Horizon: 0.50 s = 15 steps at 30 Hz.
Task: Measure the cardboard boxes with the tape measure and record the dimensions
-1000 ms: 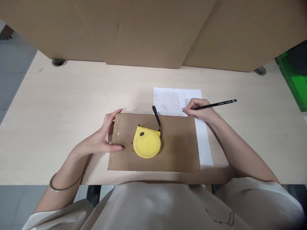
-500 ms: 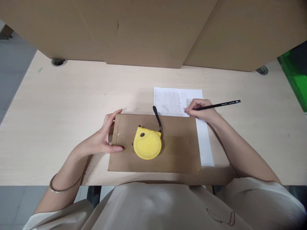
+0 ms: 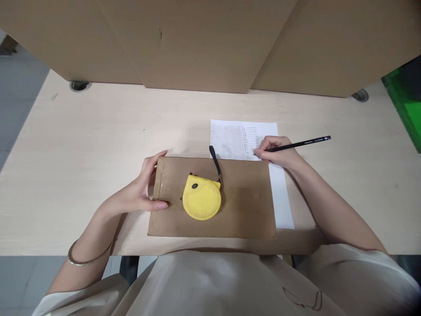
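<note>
My left hand [image 3: 146,184] grips the left end of a brown cardboard piece [image 3: 243,206], with the thumb on top and the fingers around its far left corner. Lying on the cardboard is a yellow tape measure [image 3: 201,199] with a black wrist strap [image 3: 215,160] reaching past the far edge. My right hand [image 3: 274,149] pinches a black pencil [image 3: 302,143], its tip down on a white sheet of paper [image 3: 284,206]. Rows of print and handwriting cover the visible far part of the sheet. The cardboard hides much of the nearer part.
A light wooden desk [image 3: 98,118] carries everything. Tall cardboard panels [image 3: 197,48] stand along its back. Round cable holes sit at the back left [image 3: 80,86] and back right [image 3: 360,95]. Something green [image 3: 406,109] shows beyond the right edge.
The pencil's upper end has shifted very slightly up and to the right. Both hands, the cardboard and the tape measure stay in place.
</note>
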### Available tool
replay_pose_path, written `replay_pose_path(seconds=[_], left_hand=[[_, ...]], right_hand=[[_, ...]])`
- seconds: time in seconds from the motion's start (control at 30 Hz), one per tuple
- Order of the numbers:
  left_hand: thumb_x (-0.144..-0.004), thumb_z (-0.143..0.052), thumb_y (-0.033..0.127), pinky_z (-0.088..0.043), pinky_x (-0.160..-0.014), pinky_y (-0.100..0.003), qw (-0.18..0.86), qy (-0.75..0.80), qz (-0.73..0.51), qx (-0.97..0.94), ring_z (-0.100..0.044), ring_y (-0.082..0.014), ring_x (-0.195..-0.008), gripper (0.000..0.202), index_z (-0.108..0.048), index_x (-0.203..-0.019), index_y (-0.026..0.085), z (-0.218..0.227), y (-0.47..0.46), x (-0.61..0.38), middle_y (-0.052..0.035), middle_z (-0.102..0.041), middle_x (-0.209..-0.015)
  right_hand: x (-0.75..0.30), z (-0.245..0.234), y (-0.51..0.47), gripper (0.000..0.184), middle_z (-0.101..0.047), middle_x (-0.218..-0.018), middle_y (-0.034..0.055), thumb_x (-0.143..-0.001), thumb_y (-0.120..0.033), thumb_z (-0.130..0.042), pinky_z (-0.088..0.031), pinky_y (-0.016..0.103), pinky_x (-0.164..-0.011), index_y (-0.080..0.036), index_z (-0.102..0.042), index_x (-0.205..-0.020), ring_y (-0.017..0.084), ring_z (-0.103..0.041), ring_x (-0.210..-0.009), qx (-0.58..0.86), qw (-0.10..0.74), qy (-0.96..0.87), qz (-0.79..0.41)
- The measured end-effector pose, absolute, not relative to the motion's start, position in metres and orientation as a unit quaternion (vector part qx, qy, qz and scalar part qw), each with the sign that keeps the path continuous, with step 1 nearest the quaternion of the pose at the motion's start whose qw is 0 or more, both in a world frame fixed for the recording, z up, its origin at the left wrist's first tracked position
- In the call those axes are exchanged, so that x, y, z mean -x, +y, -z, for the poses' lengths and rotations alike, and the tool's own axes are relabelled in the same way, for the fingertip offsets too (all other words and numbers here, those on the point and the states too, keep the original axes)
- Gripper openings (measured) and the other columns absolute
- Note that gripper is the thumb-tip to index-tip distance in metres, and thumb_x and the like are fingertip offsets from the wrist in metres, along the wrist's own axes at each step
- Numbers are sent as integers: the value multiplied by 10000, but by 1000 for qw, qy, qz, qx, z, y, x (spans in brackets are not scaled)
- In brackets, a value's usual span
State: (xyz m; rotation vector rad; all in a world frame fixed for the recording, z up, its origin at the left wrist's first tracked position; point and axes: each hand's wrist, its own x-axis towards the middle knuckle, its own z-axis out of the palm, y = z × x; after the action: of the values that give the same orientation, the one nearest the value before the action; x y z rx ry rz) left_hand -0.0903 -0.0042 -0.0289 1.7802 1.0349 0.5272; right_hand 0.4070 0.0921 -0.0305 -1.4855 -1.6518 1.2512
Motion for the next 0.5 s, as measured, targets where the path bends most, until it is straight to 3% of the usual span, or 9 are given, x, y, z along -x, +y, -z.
replay_pose_path(seconds=[0.23, 0.5], left_hand=[[-779, -1128, 617, -515, -1360, -848, 482, 420, -213, -739, -454, -607, -1701, 1494, -215, -1956, 505, 31, -3, 91, -181, -447, -1775], [-761, -1131, 637, -502, -1390, -823, 487, 428, -219, -729, -447, -602, -1709, 1494, -249, -1954, 465, 32, -4, 92, -189, -458, -1791]], right_hand=[[-407, 32, 93, 691, -626, -551, -6, -705, -748, -1100, -410, 315, -474, -278, -604, -604, 124, -511, -469, 560, 296, -615, -470], [-409, 33, 92, 547, -612, -551, 10, -744, -566, -1068, -370, 322, -499, -277, -626, -604, 131, -503, -472, 560, 298, -618, -465]])
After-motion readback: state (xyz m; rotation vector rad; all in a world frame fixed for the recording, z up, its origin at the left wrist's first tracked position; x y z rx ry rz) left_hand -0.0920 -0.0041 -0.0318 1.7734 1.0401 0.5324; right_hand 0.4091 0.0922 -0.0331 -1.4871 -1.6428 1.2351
